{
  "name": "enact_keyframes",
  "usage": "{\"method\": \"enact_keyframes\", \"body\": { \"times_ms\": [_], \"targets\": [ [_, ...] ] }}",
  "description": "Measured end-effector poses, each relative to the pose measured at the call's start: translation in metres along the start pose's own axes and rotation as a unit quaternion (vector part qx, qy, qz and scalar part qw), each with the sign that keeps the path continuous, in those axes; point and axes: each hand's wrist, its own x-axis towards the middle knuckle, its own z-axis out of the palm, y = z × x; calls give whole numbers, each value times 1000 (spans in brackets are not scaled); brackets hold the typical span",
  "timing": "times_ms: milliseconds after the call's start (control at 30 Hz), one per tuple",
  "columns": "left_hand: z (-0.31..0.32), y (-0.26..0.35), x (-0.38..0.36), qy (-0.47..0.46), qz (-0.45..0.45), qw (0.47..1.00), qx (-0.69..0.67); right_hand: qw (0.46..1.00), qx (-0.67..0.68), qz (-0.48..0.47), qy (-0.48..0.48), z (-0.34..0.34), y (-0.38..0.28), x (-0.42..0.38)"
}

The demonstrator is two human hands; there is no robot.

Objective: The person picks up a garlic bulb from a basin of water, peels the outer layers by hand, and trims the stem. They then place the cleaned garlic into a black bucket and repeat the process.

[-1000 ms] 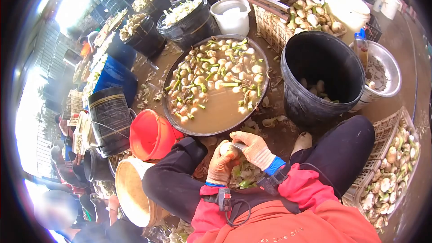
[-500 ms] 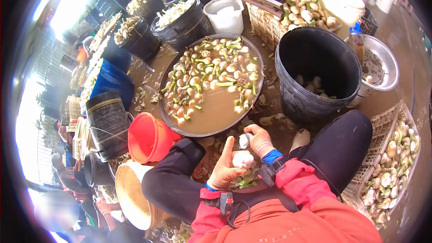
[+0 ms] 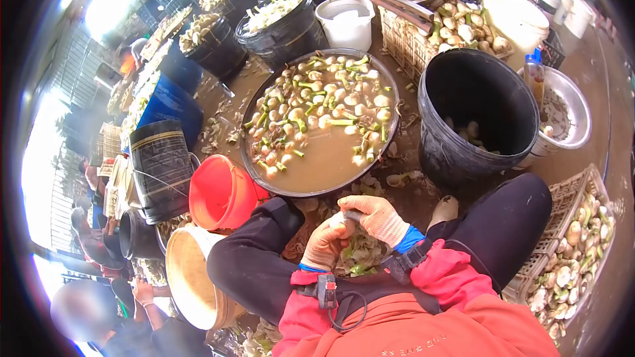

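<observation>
Gloved in orange, my left hand is closed around a pale bulb, which is mostly covered by the fingers. My right hand, in a matching glove, meets it from the right, closed on a small grey tool pressed against the bulb. Loose pale peelings lie below both hands. Just beyond them, a wide round basin holds brown water with floating bulbs and green stem pieces.
A red bucket and a cream bucket stand left. Right of the basin is a tall black bucket. A crate of bulbs is at the right. Co-workers sit at the lower left.
My hands have come together; the right hand has brought the tool onto the bulb, and the left fingers have closed over it. The view has shifted slightly.
</observation>
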Motion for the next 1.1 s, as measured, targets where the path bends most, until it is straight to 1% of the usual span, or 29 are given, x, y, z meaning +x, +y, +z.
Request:
{"method": "enact_keyframes", "body": {
  "times_ms": [33, 67, 100, 133, 167, 200, 233, 267, 300, 333, 367, 400, 433, 467, 533, 567, 633, 667, 733, 767, 800, 867, 900, 933, 1000, 1033, 1067, 1100],
  "targets": [
    [2, 0, -1, 12, -12, 1000, -11, 998, -11, -53, 19, 1, 3, 0],
    [3, 0, -2, 25, -24, 999, -21, 998, -10, -53, 19, 2, 6, 0],
    [0, 0, -2, 25, -24, 999, -21, 995, -67, -74, 31, 3, 7, 1],
    [-5, -1, 0, -11, -51, 998, 20, 987, -123, -93, 44, 2, 9, 1],
    [-9, -1, 1, -47, -78, 994, 60, 987, -122, -93, 47, 1, 13, 3],
    [-3, -2, 0, -48, -80, 994, 61, 993, -93, 2, 72, 0, 19, 5],
    [5, -4, 0, -27, -51, 996, 72, 989, -64, 96, 96, -2, 24, 7],
    [14, -3, -1, -6, -22, 996, 83, 985, -72, 114, 109, -6, 21, 7],
    [19, 0, -1, 19, -9, 997, 80, 984, -24, 148, 98, -12, 18, 8],
    [17, 0, -1, 20, -9, 997, 80, 979, 25, 181, 86, -14, 7, 7],
    [13, 1, 0, 48, 1, 993, 105, 979, 24, 182, 84, -13, 3, 6],
    [9, 0, 1, 77, 12, 989, 129, 989, 10, 148, 22, -13, 0, 6],
    [6, -1, 1, 78, 11, 989, 128, 993, -4, 115, -39, -12, -4, 4],
    [4, -3, 2, 87, 20, 983, 159, 987, -77, 122, -75, -12, -10, 4],
    [2, -5, 2, 103, 37, 969, 220, 979, -153, 94, -95, -9, 11, 4],
    [3, -3, 1, 108, 29, 965, 235, 979, -153, 95, -97, -8, 17, 3],
    [2, -6, -1, 94, 36, 961, 259, 960, -261, 39, -89, -4, 13, 4],
    [2, -8, 0, 78, 44, 955, 283, 960, -262, 39, -89, -3, 11, 4],
    [3, -11, 1, 62, 49, 956, 281, 965, -226, 107, -79, 0, 9, 2],
    [5, -11, 1, 45, 55, 958, 278, 974, -164, 146, -60, 0, 12, 3],
    [7, -10, 0, 45, 55, 958, 278, 974, -164, 146, -60, -2, 24, 4],
    [15, -4, 0, 26, 70, 985, 156, 977, -84, 189, 45, -8, 51, 7],
    [19, 1, -1, 23, 74, 987, 139, 968, -70, 234, 61, -11, 46, 8],
    [19, 3, 0, 21, 75, 987, 140, 968, -71, 232, 62, -11, 41, 8],
    [16, 2, -1, 92, 48, 977, 189, 989, -27, 128, 71, -14, 24, 5],
    [12, 1, -1, 93, 48, 977, 186, 991, 24, 126, 26, -13, 13, 4],
    [7, -2, 0, 120, 36, 959, 254, 991, 23, 129, 25, -12, 7, 3],
    [5, -3, -1, 146, 22, 935, 321, 985, -105, 129, -53, -11, 2, 4]
  ]
}}
